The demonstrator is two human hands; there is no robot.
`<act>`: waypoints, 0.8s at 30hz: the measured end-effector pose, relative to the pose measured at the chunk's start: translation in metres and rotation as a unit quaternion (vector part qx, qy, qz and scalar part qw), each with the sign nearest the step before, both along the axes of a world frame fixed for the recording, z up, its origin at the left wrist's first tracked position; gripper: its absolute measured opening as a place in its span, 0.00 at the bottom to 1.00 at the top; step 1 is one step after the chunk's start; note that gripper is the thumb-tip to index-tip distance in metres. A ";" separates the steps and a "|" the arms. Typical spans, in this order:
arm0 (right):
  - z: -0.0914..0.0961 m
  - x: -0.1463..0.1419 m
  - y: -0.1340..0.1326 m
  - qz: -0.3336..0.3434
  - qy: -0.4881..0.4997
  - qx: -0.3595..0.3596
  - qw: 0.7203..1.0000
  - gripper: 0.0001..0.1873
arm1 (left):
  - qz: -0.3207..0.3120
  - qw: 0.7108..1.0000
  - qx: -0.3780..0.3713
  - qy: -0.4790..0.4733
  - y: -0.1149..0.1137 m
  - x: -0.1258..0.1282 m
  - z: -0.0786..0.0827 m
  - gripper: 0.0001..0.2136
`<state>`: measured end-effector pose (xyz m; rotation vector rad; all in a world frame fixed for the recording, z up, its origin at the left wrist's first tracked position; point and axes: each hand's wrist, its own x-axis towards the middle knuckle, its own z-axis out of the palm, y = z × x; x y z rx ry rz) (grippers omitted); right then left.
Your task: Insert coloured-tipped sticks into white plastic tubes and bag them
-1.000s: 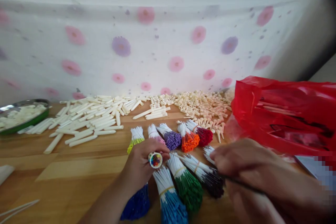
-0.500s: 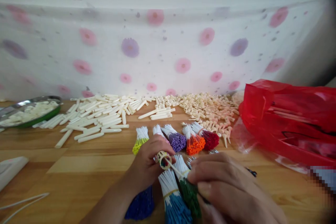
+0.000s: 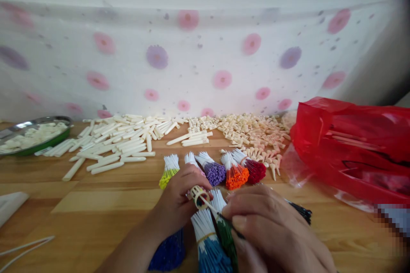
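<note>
In the head view, the person's left hand [image 3: 183, 191] holds a slotted cream tube [image 3: 196, 194] in a narrow grip of thumb and fingers, its open mouth facing toward the right hand [image 3: 272, 219]. The right hand pinches a thin stick [image 3: 211, 206], white toward the tube and dark nearer the fingers; its pale end reaches the tube's mouth, though how far inside cannot be told.

Below the tube lie a light blue bundle [image 3: 214, 252] and a green bundle [image 3: 226, 239], the latter partly covered by the right hand. A dark blue bundle [image 3: 169, 252] shows beside the left forearm. Behind the hands sit a yellow bundle [image 3: 168, 173], a purple bundle [image 3: 213, 171], an orange bundle [image 3: 236, 174] and a dark red bundle [image 3: 255, 169]. Further back, smooth cream tubes [image 3: 115, 138] lie heaped on the wooden table [image 3: 112, 209], left of piled slotted pieces [image 3: 250, 128]. A red plastic bag [image 3: 352, 153] stands at right.
</note>
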<state>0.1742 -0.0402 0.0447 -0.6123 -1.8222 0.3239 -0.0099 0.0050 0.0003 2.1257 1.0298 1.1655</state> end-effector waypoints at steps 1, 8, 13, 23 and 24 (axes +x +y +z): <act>-0.003 -0.005 0.002 -0.017 0.030 0.017 0.999 0.23 | 0.000 1.000 -0.001 0.001 0.000 0.000 0.000 0.04; -0.006 -0.027 0.012 -0.107 0.204 0.126 0.965 0.05 | -0.006 1.000 0.006 0.007 0.000 0.001 -0.001 0.05; 0.008 -0.001 0.007 -0.021 0.037 0.069 0.997 0.15 | -0.012 1.000 0.005 0.001 0.001 0.001 -0.003 0.05; -0.001 -0.003 0.018 0.015 0.018 0.075 0.997 0.17 | -0.001 1.000 -0.014 0.023 0.001 0.001 -0.003 0.04; -0.004 -0.004 0.020 0.011 0.032 0.068 0.997 0.16 | 0.005 0.999 -0.012 0.029 0.001 0.001 -0.003 0.04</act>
